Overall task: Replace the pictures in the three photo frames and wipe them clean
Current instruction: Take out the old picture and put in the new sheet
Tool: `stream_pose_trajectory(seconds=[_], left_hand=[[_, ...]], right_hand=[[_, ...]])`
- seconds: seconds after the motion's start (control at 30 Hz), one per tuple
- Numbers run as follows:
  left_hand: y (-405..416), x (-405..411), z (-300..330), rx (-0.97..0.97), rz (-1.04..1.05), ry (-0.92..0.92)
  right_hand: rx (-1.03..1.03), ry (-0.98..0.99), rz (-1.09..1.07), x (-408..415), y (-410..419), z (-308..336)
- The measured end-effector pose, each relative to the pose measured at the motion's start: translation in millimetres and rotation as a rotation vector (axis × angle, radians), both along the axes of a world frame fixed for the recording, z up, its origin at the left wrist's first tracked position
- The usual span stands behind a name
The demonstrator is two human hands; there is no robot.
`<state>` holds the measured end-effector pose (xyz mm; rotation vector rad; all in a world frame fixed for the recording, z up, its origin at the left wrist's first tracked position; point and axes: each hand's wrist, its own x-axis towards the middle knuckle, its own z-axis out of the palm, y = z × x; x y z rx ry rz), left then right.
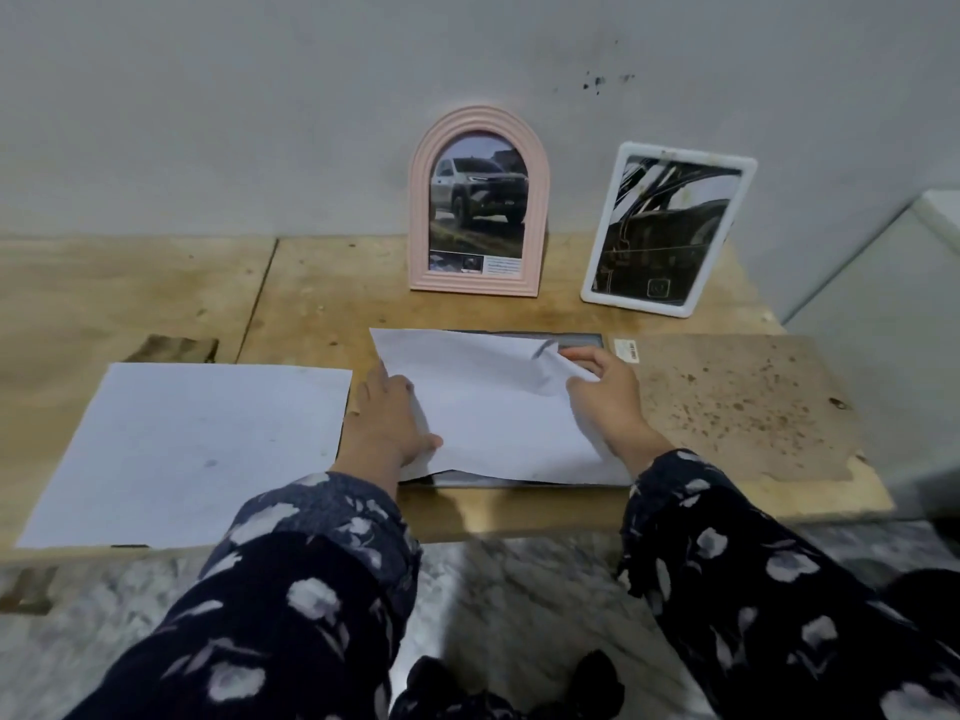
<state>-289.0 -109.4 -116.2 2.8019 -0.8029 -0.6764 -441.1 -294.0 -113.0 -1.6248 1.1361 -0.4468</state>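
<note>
The right hand (605, 394) fingers pinch the curled top corner of a white sheet (488, 407); the left hand (387, 423) lies flat, fingers straight, on its left edge. Thin and floppy, it probably creases easily, so edges suit. It covers a dark flat frame (582, 339) on the bench (311, 283).

The arched frame (479, 200) at 12 o'clock is pale pink with ribbed bands, its picture showing a silver-grey truck. The rectangular frame (669, 230) at 1 o'clock is white around a mostly black picture. Both sheets of paper, one (192, 449) at 9 o'clock and one (493, 407) at centre, are plain white. The backing board (737, 402) at 3 o'clock is brown, flecked with dark specks. The tabletop (311, 293) is tan, stained wood. The sleeves (311, 589) are navy with pale floral print. The wall (260, 96) is grey.
</note>
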Motion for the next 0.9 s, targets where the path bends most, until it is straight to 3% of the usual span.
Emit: stream_pose_trajectory(seconds=[0.1, 0.2, 0.3, 0.4, 0.53, 0.77, 0.9], left_hand=[[-2.4, 4.9, 6.4, -0.099, 0.036, -0.001], [-2.9, 15.3, 12.7, -0.380, 0.172, -0.013], [-3.7, 24.0, 26.0, -0.678, 0.327, 0.038], [-0.1, 31.9, 45.6, -0.846, 0.455, 0.044], [21.8, 44.5, 69.0, -0.922, 0.555, -0.041], [119.2, 76.4, 78.6, -0.928, 0.825, -0.271], [187.2, 91.3, 74.8, -0.885, 0.942, -0.375]], right_hand=[[0.097, -0.074, -0.072, -4.7, -2.6, 18.4], [0.152, -0.120, -0.106, -5.2, -12.4, 37.5], [0.077, -0.082, -0.099, 1.7, -21.9, 53.8], [0.036, -0.047, -0.082, 20.3, -28.3, 66.6], [0.125, -0.079, 0.065, 56.9, -19.7, 81.2], [0.037, -0.079, 0.563, 142.8, 50.9, 85.8], [-0.028, -0.103, 0.685, 189.6, 108.1, 88.0]])
